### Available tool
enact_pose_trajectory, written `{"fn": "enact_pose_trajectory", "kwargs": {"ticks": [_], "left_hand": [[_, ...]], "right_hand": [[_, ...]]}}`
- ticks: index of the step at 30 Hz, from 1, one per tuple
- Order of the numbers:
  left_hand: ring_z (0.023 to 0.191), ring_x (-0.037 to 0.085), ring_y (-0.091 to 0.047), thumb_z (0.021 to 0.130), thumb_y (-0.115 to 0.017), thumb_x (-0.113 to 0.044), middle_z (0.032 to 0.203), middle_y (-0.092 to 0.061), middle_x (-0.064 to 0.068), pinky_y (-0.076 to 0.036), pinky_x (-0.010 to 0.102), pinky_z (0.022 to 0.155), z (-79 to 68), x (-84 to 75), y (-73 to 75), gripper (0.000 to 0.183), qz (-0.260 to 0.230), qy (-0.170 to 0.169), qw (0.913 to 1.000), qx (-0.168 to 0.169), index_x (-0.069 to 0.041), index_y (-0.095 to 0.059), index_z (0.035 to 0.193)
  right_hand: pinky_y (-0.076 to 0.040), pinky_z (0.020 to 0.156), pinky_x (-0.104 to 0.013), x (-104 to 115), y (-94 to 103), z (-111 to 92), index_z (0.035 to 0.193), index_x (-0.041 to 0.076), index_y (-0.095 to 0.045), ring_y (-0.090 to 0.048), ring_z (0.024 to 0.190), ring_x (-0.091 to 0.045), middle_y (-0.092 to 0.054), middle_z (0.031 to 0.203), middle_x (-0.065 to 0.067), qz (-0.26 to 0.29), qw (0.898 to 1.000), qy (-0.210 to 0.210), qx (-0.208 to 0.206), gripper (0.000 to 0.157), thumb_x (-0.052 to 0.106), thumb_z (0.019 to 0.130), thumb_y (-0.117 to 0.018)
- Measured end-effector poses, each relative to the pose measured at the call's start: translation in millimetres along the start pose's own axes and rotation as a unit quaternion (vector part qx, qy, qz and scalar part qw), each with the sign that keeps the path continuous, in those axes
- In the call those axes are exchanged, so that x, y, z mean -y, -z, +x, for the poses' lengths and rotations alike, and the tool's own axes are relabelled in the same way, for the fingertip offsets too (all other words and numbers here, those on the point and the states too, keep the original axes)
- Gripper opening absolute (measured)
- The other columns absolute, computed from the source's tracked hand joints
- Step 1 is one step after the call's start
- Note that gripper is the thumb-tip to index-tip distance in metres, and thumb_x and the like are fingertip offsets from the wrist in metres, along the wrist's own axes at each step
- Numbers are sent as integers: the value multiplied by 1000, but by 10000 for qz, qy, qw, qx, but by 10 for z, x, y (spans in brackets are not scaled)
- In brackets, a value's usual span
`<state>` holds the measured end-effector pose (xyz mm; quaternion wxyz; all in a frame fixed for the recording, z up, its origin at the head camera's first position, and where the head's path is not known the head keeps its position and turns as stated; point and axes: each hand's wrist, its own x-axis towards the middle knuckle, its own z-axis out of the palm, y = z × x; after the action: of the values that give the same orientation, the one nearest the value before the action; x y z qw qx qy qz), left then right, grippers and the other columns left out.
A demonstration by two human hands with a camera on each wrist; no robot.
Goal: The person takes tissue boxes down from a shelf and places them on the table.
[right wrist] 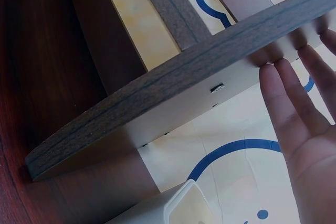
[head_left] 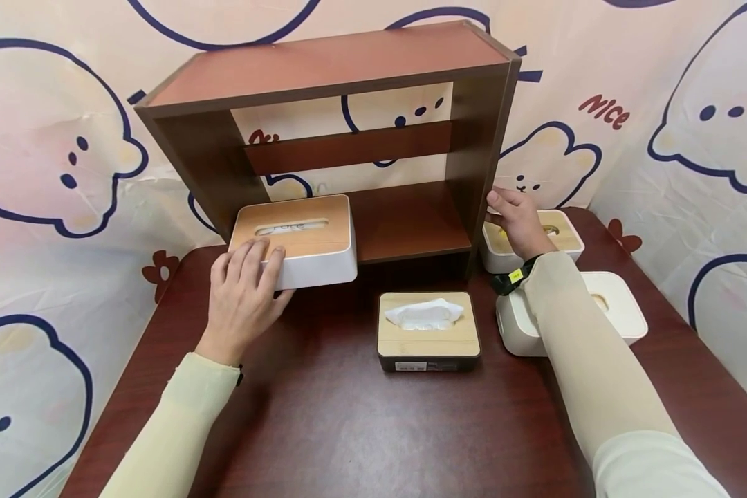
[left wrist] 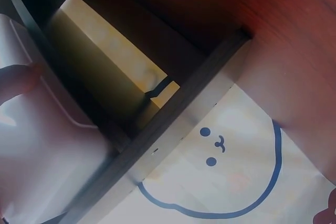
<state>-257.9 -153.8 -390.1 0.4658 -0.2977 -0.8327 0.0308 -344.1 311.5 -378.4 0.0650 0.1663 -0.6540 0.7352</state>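
A white tissue box with a wood-look lid sits at the left end of the brown shelf unit's lower board, its front jutting past the edge. My left hand grips its front left corner, fingers on the lid and thumb low against the front. In the left wrist view the white box side shows with a digit on it. My right hand touches the outer face of the shelf unit's right panel; in the right wrist view its fingers are fairly straight, fingertips against the panel.
A dark tissue box with a bamboo lid stands on the table before the shelf. A white box with a wooden lid and an all-white box stand at the right, partly behind my right arm. Printed cloth hangs around the table.
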Motion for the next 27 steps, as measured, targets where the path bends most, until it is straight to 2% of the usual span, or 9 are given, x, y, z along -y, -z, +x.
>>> {"fn": "enact_pose_trajectory", "kwargs": {"ticks": [8, 17, 27], "left_hand": [[119, 42, -49, 70, -83, -23, 133, -51, 24, -39, 59, 87, -34, -46, 37, 71, -48, -38, 9999, -158, -2, -52, 131], [119, 42, -49, 73, -81, -24, 134, -51, 24, -39, 59, 87, -69, -65, 58, 68, -95, -27, 9998, -143, -3, -52, 131], [117, 42, -51, 79, -70, -27, 131, -53, 23, -39, 59, 85, -107, -77, 66, 57, -177, -50, 9988, -443, -3, -55, 128]], "right_hand": [[-50, 93, -33, 1, -8, -2, 124, 13, -69, -56, 114, -18, -65, 123, 1, 111, 9999, -8, -19, 31, 28, 97, -61], [-50, 91, -30, 3, -12, -3, 124, 13, -69, -56, 114, -19, -65, 122, 2, 111, 9999, 17, -8, 32, 28, 97, -61], [-50, 93, -32, 0, -3, -9, 127, 12, -67, -56, 114, -19, -64, 125, 0, 115, 9999, 7, 9, 33, 27, 98, -61]]}}
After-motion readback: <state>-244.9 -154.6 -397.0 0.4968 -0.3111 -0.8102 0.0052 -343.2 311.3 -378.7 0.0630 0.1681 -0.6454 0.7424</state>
